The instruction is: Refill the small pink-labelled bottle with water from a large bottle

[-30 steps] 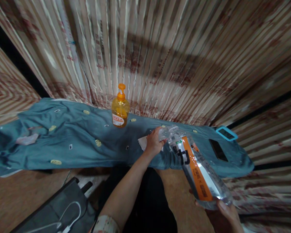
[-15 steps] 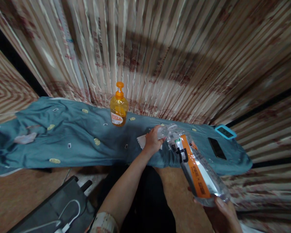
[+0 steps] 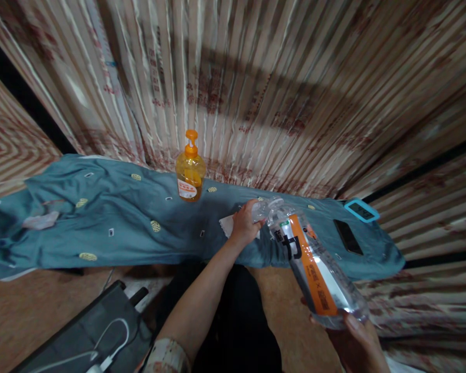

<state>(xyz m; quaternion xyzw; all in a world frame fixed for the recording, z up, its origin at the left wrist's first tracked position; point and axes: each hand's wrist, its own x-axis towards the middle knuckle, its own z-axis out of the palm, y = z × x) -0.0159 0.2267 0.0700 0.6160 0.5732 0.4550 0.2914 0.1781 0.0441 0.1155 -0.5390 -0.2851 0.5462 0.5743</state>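
My left hand is closed around a small clear plastic container, whose kind I cannot make out. Against it rests the neck of a large clear plastic bottle with an orange and silver label. The bottle lies tilted, neck up and to the left, base low at the right. My right hand grips it around the base, thumb on the near side. Under my left hand, a white tissue or cloth shows partly on the teal cover.
An orange pump bottle stands at the back of the teal cloth-covered surface. A dark phone and a blue-framed digital clock are on the right. A grey case with white cable is lower left. Striped curtains hang behind.
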